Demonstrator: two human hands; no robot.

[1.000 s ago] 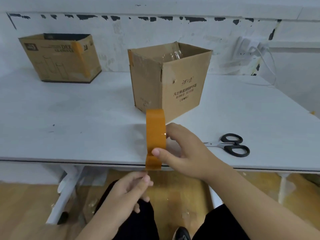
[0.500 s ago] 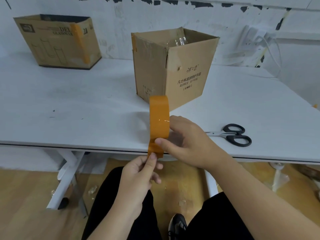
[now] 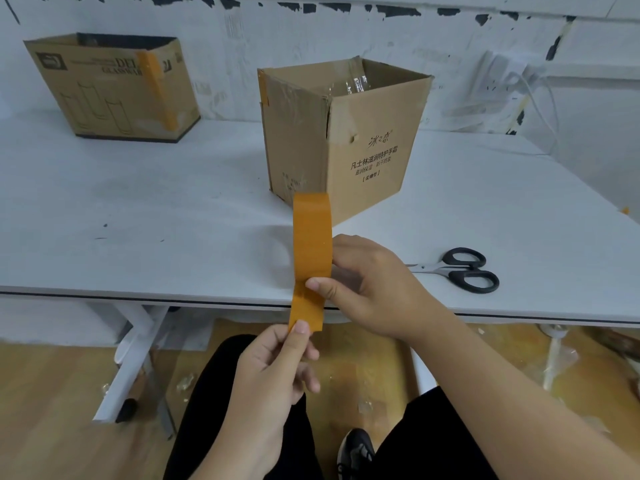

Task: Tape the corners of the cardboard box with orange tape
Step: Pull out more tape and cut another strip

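An open cardboard box (image 3: 367, 157) with printed text stands on the white table (image 3: 138, 216), one corner toward me; a short orange strip sits on its upper left corner. My right hand (image 3: 374, 289) grips the orange tape roll (image 3: 312, 237), held edge-on above the table's front edge. Below it, my left hand (image 3: 277, 368) pinches the free end of the tape (image 3: 306, 311) between thumb and fingers, a short length peeled downward off the roll.
A second cardboard box (image 3: 114, 88) with an orange strip down one corner stands at the back left against the wall. Black-handled scissors (image 3: 460, 270) lie on the table to the right of my right hand. My legs and the wooden floor show below the table.
My left hand rose to the roll, took the tape's free end and has drawn a short length downward. The view shifted a little.
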